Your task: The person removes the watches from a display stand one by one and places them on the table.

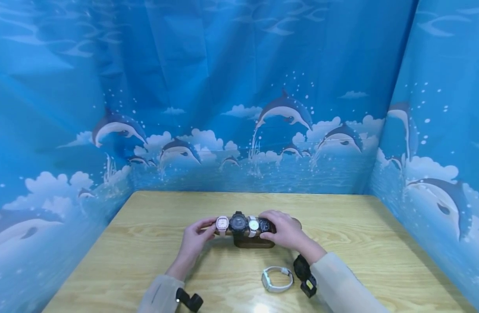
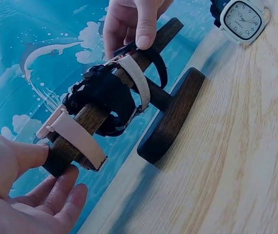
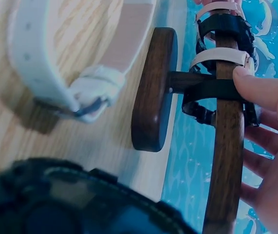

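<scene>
A dark wooden watch stand [image 1: 254, 244] has a crossbar carrying several watches. From left to right sit a pink watch [image 1: 222, 223], a bulky black watch [image 1: 238, 222], a white-strapped watch [image 1: 253, 225] and a slimmer black watch [image 3: 209, 90]. My left hand [image 1: 195, 240] holds the bar's left end between thumb and fingers, beside the pink watch. With its thumb on the strap edge and fingers behind, my right hand [image 1: 285, 231] grips the slimmer black watch on the bar. The bar's right end [image 3: 226, 170] runs past that hand and bears no watch.
On the table [image 1: 145, 248], in front of the stand, lies a white watch [image 1: 266, 280] with its strap looped. A black watch [image 1: 301, 267] lies near my right sleeve. Dolphin-printed blue curtains [image 1: 231, 108] stand behind and at both sides.
</scene>
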Demonstrator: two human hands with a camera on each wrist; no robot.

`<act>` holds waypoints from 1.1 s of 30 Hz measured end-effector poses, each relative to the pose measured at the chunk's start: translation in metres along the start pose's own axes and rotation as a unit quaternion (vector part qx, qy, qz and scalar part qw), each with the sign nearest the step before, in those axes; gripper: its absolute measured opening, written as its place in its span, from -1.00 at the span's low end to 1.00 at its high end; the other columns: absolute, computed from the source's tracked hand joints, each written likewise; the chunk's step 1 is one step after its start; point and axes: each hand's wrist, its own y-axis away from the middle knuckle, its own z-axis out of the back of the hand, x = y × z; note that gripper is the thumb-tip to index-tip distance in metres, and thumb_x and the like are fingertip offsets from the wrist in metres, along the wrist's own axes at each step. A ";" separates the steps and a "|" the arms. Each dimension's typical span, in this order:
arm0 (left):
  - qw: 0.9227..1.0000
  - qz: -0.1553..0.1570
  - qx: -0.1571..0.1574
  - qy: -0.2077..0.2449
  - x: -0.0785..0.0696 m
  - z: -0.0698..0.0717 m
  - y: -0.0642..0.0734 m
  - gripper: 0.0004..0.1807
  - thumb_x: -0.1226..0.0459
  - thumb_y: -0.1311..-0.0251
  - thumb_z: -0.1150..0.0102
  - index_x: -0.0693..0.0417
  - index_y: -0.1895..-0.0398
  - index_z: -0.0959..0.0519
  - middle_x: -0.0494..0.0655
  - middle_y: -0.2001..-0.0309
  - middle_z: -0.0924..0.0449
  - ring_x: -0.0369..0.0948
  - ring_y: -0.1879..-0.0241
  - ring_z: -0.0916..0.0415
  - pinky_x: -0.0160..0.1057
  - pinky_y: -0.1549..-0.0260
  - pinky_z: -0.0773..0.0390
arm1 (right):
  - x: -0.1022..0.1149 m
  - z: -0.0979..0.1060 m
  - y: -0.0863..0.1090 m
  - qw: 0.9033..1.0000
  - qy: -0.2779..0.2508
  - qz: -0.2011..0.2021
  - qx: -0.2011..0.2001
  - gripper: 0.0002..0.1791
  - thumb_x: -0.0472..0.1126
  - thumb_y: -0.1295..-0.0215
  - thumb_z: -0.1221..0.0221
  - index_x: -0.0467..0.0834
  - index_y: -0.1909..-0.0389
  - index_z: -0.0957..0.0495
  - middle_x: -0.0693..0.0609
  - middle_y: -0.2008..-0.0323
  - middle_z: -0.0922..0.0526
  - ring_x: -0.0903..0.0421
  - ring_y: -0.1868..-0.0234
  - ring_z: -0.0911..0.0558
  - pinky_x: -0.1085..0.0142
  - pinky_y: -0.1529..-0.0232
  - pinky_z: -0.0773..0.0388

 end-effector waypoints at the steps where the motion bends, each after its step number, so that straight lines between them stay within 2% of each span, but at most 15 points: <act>1: 1.000 0.000 0.000 0.000 0.000 0.000 0.000 -0.69 0.40 -0.12 -0.22 0.21 0.03 -0.57 0.12 0.08 -0.58 -0.14 0.25 -0.57 -0.26 0.25 -0.63 | -0.001 0.000 0.001 1.000 0.001 0.000 -0.001 -0.42 0.02 -0.05 -0.33 -0.03 -0.12 -0.46 -0.01 -0.10 -0.51 -0.06 -0.11 -0.47 -0.06 -0.12 -0.34; 6: 1.000 0.002 0.003 0.007 -0.001 0.000 0.001 -0.68 0.39 -0.12 -0.23 0.22 0.02 -0.57 0.13 0.07 -0.57 -0.16 0.26 -0.56 -0.27 0.25 -0.62 | -0.005 0.000 0.004 1.000 -0.005 0.000 -0.008 -0.43 0.00 -0.06 -0.32 -0.03 -0.13 -0.45 -0.02 -0.11 -0.51 -0.09 -0.12 -0.46 -0.08 -0.14 -0.31; 9: 1.000 0.004 0.007 0.006 -0.008 0.000 0.005 -0.68 0.41 -0.13 -0.21 0.24 0.01 -0.56 0.14 0.06 -0.57 -0.16 0.26 -0.56 -0.25 0.23 -0.62 | -0.007 0.001 0.006 1.000 -0.012 0.000 -0.014 -0.43 -0.04 -0.06 -0.33 -0.06 -0.13 -0.45 -0.04 -0.10 -0.51 -0.10 -0.12 -0.45 -0.09 -0.16 -0.28; 13: 1.000 0.003 0.005 -0.001 -0.007 -0.001 0.004 -0.69 0.42 -0.13 -0.20 0.22 0.02 -0.57 0.13 0.07 -0.57 -0.14 0.25 -0.56 -0.23 0.23 -0.62 | -0.011 0.002 0.009 1.000 -0.016 0.007 -0.023 -0.43 -0.09 -0.05 -0.35 -0.10 -0.12 -0.46 -0.07 -0.08 -0.53 -0.11 -0.10 -0.47 -0.09 -0.15 -0.29; 16: 1.000 -0.001 0.002 0.002 0.001 0.000 -0.001 -0.69 0.40 -0.11 -0.22 0.19 0.04 -0.58 0.10 0.08 -0.58 -0.14 0.25 -0.56 -0.26 0.24 -0.62 | -0.014 0.004 0.011 1.000 -0.016 0.007 -0.024 -0.42 -0.10 -0.04 -0.35 -0.11 -0.12 -0.46 -0.08 -0.07 -0.53 -0.12 -0.08 -0.48 -0.10 -0.14 -0.31; 33: 1.000 0.001 0.000 0.003 0.001 0.001 -0.002 -0.69 0.41 -0.12 -0.22 0.21 0.02 -0.57 0.12 0.07 -0.58 -0.15 0.25 -0.56 -0.26 0.24 -0.62 | -0.035 0.013 0.026 0.999 -0.026 -0.020 -0.029 -0.40 -0.04 -0.03 -0.35 -0.04 -0.14 -0.46 -0.04 -0.10 -0.52 -0.11 -0.11 -0.45 -0.10 -0.12 -0.35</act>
